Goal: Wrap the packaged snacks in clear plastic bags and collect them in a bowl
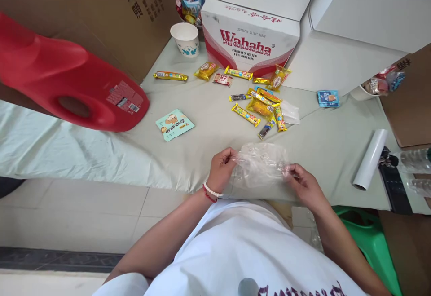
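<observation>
A clear, crinkled plastic bag (261,165) is stretched between my two hands at the front edge of the cloth-covered table (208,145). My left hand (222,168) pinches its left side, thumb against fingers. On the right side, my right hand (305,186) grips the bag between thumb and fingertips. Nothing can be made out inside the bag. Just beyond it lies a loose pile of wrapped snacks, among them a yellow snack stick (245,115), a dark-wrapped stick (267,128) and a yellow packet (261,107). A white tissue-like piece (289,112) lies beside the pile.
A big red jug (101,94) looms at left near a mint packet (175,124). Behind stand a paper cup (186,40) and a Wahaha carton (249,40). Rightward are a blue packet (328,99), a snack-filled bowl (362,91), a white roll (370,160) and a green stool (370,237).
</observation>
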`<state>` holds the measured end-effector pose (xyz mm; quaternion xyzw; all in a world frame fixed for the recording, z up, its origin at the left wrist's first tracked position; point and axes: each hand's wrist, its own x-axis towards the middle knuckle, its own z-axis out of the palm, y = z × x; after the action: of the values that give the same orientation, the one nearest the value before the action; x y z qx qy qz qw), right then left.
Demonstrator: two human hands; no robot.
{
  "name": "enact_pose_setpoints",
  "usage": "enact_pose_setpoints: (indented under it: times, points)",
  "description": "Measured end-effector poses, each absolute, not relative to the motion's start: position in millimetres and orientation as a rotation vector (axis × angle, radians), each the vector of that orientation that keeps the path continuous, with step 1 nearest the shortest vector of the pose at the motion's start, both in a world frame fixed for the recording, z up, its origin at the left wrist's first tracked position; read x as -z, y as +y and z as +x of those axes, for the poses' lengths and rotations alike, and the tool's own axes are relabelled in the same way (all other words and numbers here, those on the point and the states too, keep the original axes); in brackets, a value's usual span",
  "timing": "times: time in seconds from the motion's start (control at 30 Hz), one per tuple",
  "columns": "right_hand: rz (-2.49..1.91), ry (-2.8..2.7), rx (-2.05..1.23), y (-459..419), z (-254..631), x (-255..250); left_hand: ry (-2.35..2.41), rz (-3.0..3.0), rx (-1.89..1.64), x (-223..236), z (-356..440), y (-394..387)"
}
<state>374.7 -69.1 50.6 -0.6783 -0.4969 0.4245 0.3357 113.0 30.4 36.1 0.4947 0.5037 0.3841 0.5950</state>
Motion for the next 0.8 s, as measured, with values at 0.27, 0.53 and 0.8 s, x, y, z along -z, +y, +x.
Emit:
enact_pose_setpoints:
  times: [0.27,0.53,0.8]
  points:
    - [-1.564,-1.954,-0.961,-27.4,338.8,-74.0,1.231,1.369,-0.542,-48.0,119.3,23.7]
    - [-1.627,-0.861,-0.826,-19.3,362.3,-71.8,1.128,0.817,-0.324,-35.6,94.1,27.8]
    - [-1.571,-1.978,-0.753,-9.3,288.2,-96.3,1.113,0.993,-0.448,-37.9,110.1,17.1]
